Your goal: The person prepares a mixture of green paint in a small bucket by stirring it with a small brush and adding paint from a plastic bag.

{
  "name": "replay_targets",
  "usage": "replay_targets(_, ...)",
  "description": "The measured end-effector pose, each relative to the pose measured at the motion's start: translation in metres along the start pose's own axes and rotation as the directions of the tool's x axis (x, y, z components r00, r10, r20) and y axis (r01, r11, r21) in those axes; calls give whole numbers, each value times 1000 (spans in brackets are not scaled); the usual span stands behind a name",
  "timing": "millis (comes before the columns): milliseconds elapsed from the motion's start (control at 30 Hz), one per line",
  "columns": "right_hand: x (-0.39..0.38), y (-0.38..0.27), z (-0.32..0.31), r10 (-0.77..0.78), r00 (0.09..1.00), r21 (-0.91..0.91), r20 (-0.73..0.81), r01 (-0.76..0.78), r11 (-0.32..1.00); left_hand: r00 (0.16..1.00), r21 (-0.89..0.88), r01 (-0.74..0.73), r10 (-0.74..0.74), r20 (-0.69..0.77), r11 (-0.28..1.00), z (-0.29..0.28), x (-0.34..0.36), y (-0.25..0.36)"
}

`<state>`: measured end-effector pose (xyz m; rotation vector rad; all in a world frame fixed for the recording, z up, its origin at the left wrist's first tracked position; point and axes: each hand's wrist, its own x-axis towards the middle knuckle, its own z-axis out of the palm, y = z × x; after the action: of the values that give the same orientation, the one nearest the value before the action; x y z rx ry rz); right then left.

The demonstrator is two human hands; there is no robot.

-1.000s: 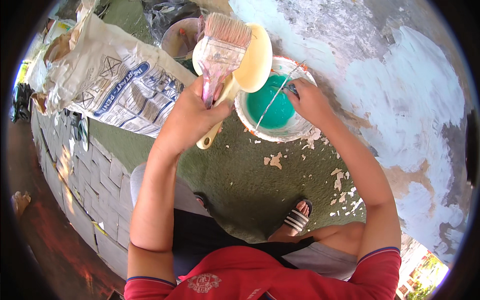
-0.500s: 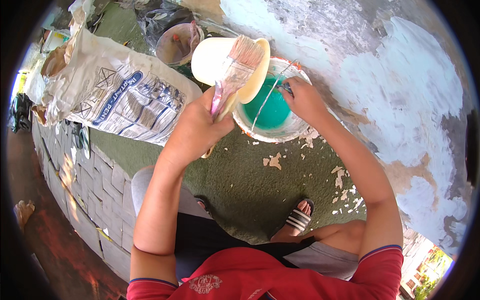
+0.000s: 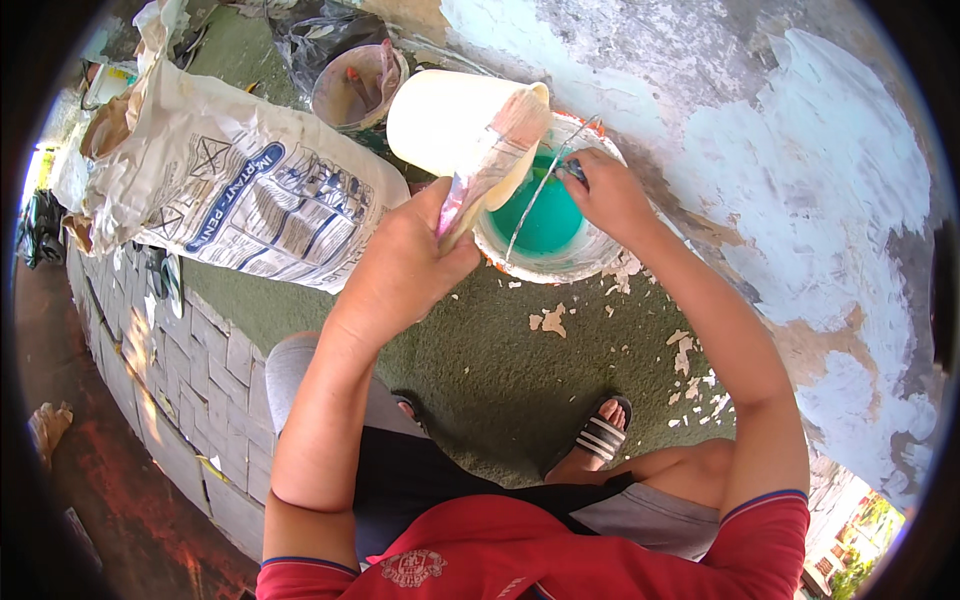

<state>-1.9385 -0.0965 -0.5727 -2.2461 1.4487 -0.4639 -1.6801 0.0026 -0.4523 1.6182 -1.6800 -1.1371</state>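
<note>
Your left hand (image 3: 408,262) is closed around two things at once, the paintbrush (image 3: 492,152) and the handle of the cream scoop (image 3: 432,120), with the brush lying on the near side of the scoop and its bristles pointing far and to the right. The scoop is tilted, its open end turned right toward the bucket (image 3: 590,260) and over its left edge. That bucket sits on the green floor (image 3: 480,365) in front of you and holds green liquid (image 3: 540,228); its thin handle (image 3: 526,214) slants across the mouth. Your right hand (image 3: 606,198) is above the right part of the bucket, fingers curled around a small dark grip (image 3: 573,170); you cannot tell what the grip belongs to, as the hand hides most of it. To the left lies a big printed sack (image 3: 275,195), and beyond its far right end stands a smaller pail (image 3: 329,80) beside a black plastic bag (image 3: 310,42). Pale flakes (image 3: 552,321) are scattered on the floor, near the bucket and toward the blue-patched wall (image 3: 840,130) on the right.
</note>
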Motion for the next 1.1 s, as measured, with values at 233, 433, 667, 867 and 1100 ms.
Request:
replay_targets(233, -10, -23, 10, -37, 986, 125, 163, 17, 992, 999, -16, 29, -30, -28, 999, -5, 0, -3)
replay_targets(433, -13, -8, -14, 81, 983, -95, 165, -66, 993, 997, -196, 52, -63, -48, 979, -17, 5, -12)
replay_targets(667, -2, -13, 9, -142, 990, 18, 8, 142, 990, 977, -445, 157, -204, -59, 882, -22, 10, -15)
replay_targets(867, -24, -40, 5, -106, 956, 57, 273, 93, 994, 984, -543, 107, -167, -63, 833, -28, 6, -13)
replay_targets(1100, -18, -8, -9, -59, 995, -118, 84, 69, 991, 983, -533, 71, -150, -107, 843, -30, 8, -15)
